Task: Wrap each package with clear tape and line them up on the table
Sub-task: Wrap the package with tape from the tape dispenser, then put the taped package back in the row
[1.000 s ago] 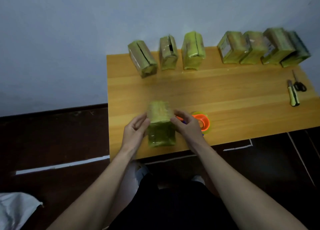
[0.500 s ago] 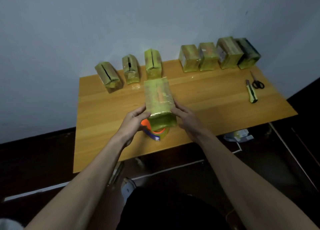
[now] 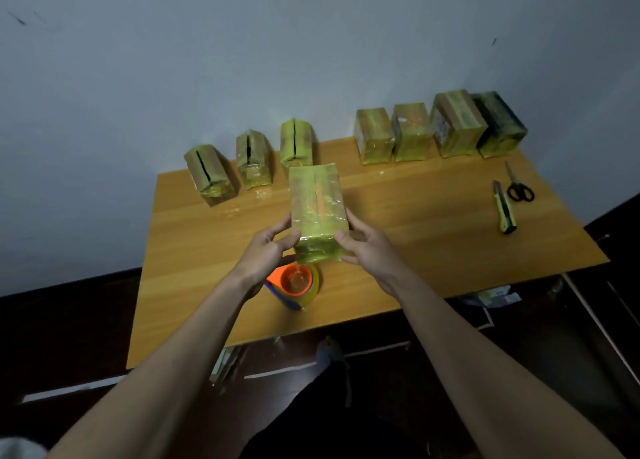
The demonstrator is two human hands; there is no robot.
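A taped yellow-green package (image 3: 317, 209) is held above the wooden table (image 3: 398, 223), its long side pointing toward the wall. My left hand (image 3: 265, 252) grips its near left side and my right hand (image 3: 369, 247) grips its near right side. Below it on the table lies a tape roll (image 3: 296, 285) with an orange core. Along the wall stand three packages with open slits, the leftmost (image 3: 209, 174), the second (image 3: 252, 159) and the third (image 3: 296, 141). To their right stands a row of several taped packages (image 3: 440, 131).
A yellow-green utility knife (image 3: 504, 207) and black scissors (image 3: 517, 188) lie at the table's right end. The wall runs directly behind the packages. Paper scraps (image 3: 491, 296) lie on the dark floor under the right front edge.
Both hands have lifted the package off the table's front edge and carried it forward toward the wall. The tape roll stays on the table, now beneath the package.
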